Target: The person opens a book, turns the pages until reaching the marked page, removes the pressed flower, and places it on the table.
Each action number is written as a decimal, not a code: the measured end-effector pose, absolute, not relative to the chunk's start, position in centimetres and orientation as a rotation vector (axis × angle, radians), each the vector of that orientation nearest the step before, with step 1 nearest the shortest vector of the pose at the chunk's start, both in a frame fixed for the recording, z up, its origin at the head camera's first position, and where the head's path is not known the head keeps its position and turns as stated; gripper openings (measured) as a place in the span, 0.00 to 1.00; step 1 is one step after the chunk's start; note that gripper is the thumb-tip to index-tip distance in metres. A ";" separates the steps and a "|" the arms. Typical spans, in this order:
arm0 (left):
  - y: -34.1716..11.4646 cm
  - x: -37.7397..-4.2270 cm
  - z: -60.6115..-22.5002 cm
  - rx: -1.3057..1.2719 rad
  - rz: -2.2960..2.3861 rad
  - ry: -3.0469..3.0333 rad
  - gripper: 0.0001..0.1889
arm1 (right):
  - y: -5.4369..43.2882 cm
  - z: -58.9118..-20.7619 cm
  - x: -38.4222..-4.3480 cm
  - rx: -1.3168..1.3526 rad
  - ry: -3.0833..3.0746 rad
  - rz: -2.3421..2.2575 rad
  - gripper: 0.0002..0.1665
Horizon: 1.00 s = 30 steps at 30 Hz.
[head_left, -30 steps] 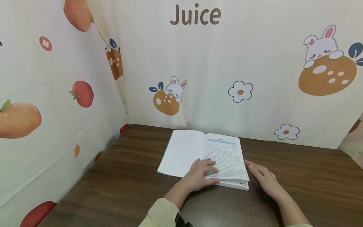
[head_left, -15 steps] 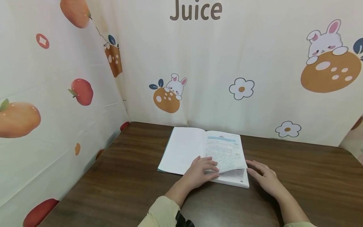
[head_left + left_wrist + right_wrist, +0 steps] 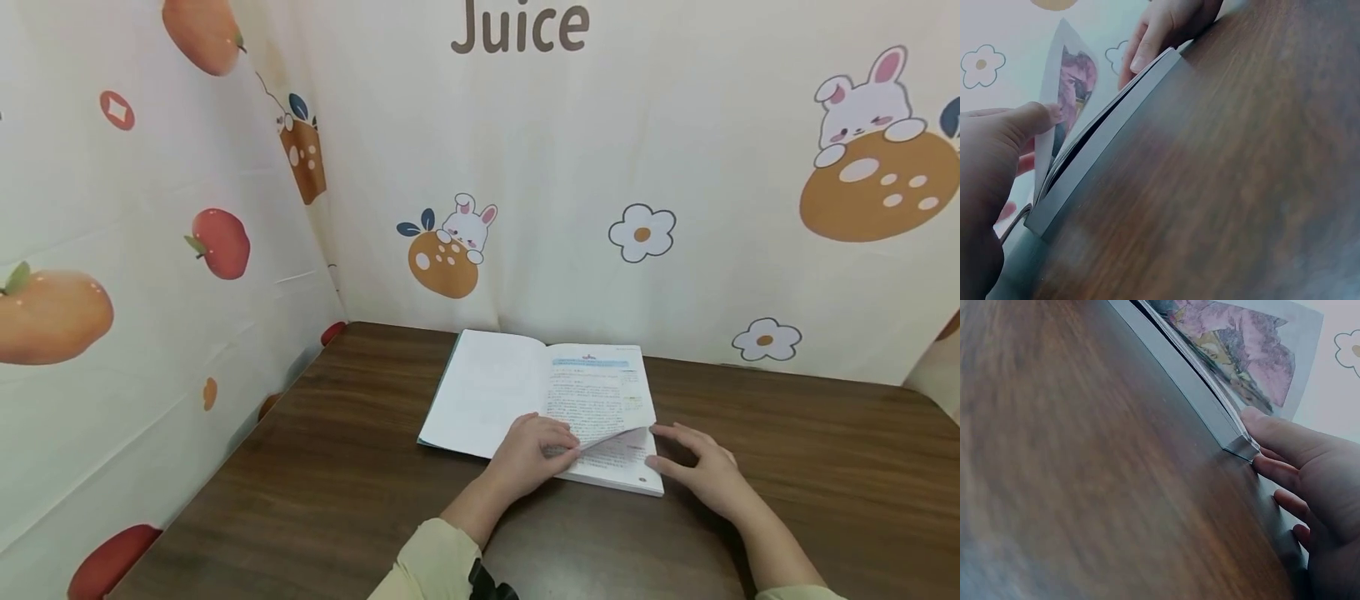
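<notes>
An open book (image 3: 487, 392) lies on the table, a blank page on its left side and printed text on its right. My left hand (image 3: 531, 454) pinches a lifted page (image 3: 1047, 147) near the book's bottom edge, thumb on one face and fingers behind. That page's underside carries a pink picture, seen in both wrist views. At the book's right edge is my right hand (image 3: 701, 471); in the right wrist view its thumb (image 3: 1266, 425) lies over the page edges at the corner and the index finger sits beneath, against the book's side. The remaining fingers curve below.
Dark wooden table (image 3: 300, 492) extends around the book on both sides. A pale curtain (image 3: 555, 167) printed with rabbits, fruit and flowers hangs along the back and left. A black strap (image 3: 487, 583) circles the left wrist.
The right page's lower corner has come up and folded back, uncovering the page beneath. My left fingers have drawn together on it; my right thumb has moved onto the book's edge.
</notes>
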<state>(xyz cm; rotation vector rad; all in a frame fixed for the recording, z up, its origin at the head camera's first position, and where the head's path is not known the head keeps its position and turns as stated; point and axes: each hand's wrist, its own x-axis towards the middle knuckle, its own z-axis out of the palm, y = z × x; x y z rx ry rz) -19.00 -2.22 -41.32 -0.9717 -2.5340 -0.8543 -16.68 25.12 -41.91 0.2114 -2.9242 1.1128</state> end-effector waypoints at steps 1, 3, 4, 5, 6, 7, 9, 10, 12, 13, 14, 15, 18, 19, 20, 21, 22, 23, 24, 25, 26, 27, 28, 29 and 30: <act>-2.2 -18.9 -41.3 -0.971 -0.844 -2.514 0.06 | 25.2 -41.9 -16.7 0.209 -2.924 1.114 0.38; -2.2 -18.8 -41.3 -0.946 -0.845 -2.485 0.05 | 25.2 -42.0 -16.6 0.208 -2.924 1.118 0.38; -2.2 -18.8 -41.3 -0.929 -0.848 -2.475 0.05 | 25.2 -42.0 -16.6 0.210 -2.923 1.121 0.38; -2.3 -18.8 -41.2 -0.904 -0.853 -2.468 0.05 | 25.3 -42.1 -16.6 0.212 -2.922 1.122 0.38; -2.3 -18.7 -41.2 -0.879 -0.864 -2.460 0.06 | 25.3 -42.1 -16.6 0.210 -2.922 1.121 0.38; -2.3 -18.7 -41.2 -0.850 -0.870 -2.452 0.06 | 25.3 -42.1 -16.6 0.210 -2.920 1.119 0.38; -2.3 -18.7 -41.1 -0.799 -0.907 -2.432 0.06 | 25.3 -42.1 -16.6 0.215 -2.915 1.119 0.37; -2.3 -18.8 -41.1 -0.779 -0.925 -2.421 0.06 | 25.3 -42.0 -16.7 0.217 -2.913 1.117 0.37; -2.4 -18.8 -41.1 -0.747 -0.966 -2.403 0.05 | 25.2 -42.0 -16.7 0.219 -2.910 1.113 0.37; -2.4 -18.8 -41.2 -0.735 -0.984 -2.398 0.05 | 25.2 -42.0 -16.8 0.221 -2.909 1.113 0.37; -2.4 -18.8 -41.2 -0.727 -1.012 -2.392 0.05 | 25.2 -42.0 -16.8 0.221 -2.911 1.113 0.37; -2.4 -18.7 -41.2 -0.720 -1.038 -2.389 0.05 | 25.2 -42.0 -16.8 0.221 -2.912 1.115 0.37; -2.5 -18.6 -41.2 -0.711 -1.106 -2.361 0.06 | 25.2 -42.0 -16.7 0.212 -2.914 1.117 0.38; -2.5 -18.5 -41.2 -0.708 -1.125 -2.345 0.06 | 25.3 -42.0 -16.7 0.209 -2.916 1.118 0.38; -2.5 -18.5 -41.2 -0.698 -1.143 -2.331 0.06 | 25.3 -42.0 -16.6 0.209 -2.916 1.119 0.38; -2.5 -18.5 -41.3 -0.688 -1.159 -2.312 0.06 | 25.3 -42.0 -16.5 0.210 -2.914 1.119 0.38; -2.5 -18.5 -41.3 -0.678 -1.165 -2.296 0.06 | 25.2 -42.0 -16.5 0.211 -2.913 1.117 0.38; -2.5 -18.6 -41.3 -0.663 -1.178 -2.282 0.06 | 25.2 -42.0 -16.5 0.212 -2.912 1.117 0.38; -2.5 -18.6 -41.3 -0.650 -1.188 -2.268 0.06 | 25.2 -42.1 -16.5 0.211 -2.912 1.115 0.37; -2.5 -18.7 -41.3 -0.633 -1.197 -2.256 0.06 | 25.2 -42.1 -16.5 0.212 -2.913 1.113 0.37; -2.6 -18.7 -41.3 -0.616 -1.207 -2.244 0.06 | 25.2 -42.1 -16.5 0.210 -2.914 1.112 0.37; -2.6 -18.7 -41.3 -0.604 -1.216 -2.231 0.06 | 25.2 -42.1 -16.5 0.209 -2.915 1.110 0.37; -2.7 -18.8 -41.3 -0.590 -1.224 -2.221 0.06 | 25.2 -42.1 -16.5 0.205 -2.916 1.109 0.37; -2.7 -18.8 -41.3 -0.579 -1.235 -2.208 0.06 | 25.1 -42.1 -16.5 0.202 -2.919 1.108 0.37; -2.8 -18.9 -41.2 -0.572 -1.243 -2.194 0.06 | 25.1 -42.1 -16.5 0.199 -2.920 1.108 0.37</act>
